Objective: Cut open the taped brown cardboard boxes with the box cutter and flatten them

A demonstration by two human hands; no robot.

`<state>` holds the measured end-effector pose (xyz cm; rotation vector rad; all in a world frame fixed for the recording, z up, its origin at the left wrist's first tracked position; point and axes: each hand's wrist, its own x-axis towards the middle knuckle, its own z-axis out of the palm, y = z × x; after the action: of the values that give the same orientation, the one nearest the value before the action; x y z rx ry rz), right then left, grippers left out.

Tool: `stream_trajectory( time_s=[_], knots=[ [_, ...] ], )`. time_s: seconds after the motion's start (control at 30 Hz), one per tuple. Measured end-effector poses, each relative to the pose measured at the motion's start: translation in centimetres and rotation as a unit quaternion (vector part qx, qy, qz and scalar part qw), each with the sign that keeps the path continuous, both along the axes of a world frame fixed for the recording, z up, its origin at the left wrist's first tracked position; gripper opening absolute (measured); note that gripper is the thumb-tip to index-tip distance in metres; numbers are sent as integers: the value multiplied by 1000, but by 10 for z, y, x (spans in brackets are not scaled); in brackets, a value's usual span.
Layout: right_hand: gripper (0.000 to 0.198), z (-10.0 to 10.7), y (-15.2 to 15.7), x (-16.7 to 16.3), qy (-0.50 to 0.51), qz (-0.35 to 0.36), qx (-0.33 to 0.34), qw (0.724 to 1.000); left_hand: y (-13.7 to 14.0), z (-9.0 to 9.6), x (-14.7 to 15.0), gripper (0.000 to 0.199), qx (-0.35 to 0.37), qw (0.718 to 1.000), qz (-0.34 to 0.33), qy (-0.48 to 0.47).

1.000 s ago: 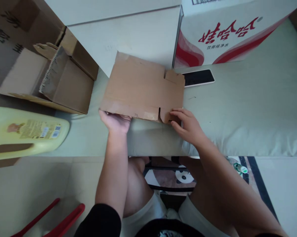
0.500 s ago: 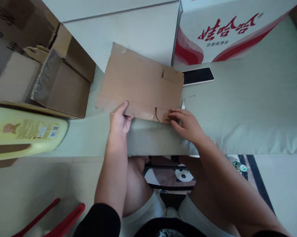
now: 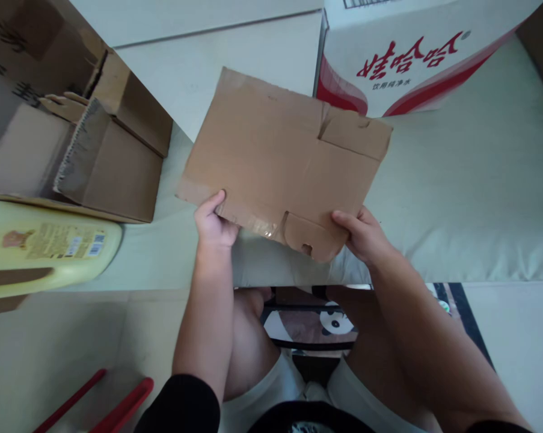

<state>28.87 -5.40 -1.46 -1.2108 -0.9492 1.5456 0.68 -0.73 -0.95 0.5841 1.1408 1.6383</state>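
Cardboard sheet: brown, flattened point(image 3: 271, 150), mid-frame, held above the pale green cushion point(image 3: 442, 192)
Left hand: point(image 3: 214, 221) pinched near edge, thumb on top, fingers mostly hidden below
Right hand: point(image 3: 365, 236) pinched lower-right edge, thumb on top, beside near flap point(image 3: 314, 237)
Near flap risk: could have creased or torn at its slit, if right thumb pulled unevenly
Far edge risk: likely to sag or twist, both grips being on the near and right edges
White box risk: far-left corner might have bumped the white box point(image 3: 248, 60); contact, couldn't tell
Flap end: pointed right, slightly toward bottom of frame; plain end faced left
Long axis: left to right, sloping down toward frame right
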Motion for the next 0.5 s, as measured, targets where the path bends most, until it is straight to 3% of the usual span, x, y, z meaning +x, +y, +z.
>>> stream_trajectory(
  time_s=[0.13, 0.23, 0.37, 0.5],
  knots=[
    [49, 20, -13, 8, 52, 12, -22, 998, -1, 11, 11, 35, 63, 998, 22, -23],
    [48, 35, -19, 19, 54, -64, -4, 996, -3, 17, 12, 51, 103, 993, 0, -60],
    [45, 51, -24, 29, 46, -145, 33, 988, -6, 19, 4, 66, 36, 993, -74, -81],
    [49, 56, -41, 48, -38, -125, -25, 991, -9, 27, 0, 67, 9, 993, -73, -93]
  ],
)
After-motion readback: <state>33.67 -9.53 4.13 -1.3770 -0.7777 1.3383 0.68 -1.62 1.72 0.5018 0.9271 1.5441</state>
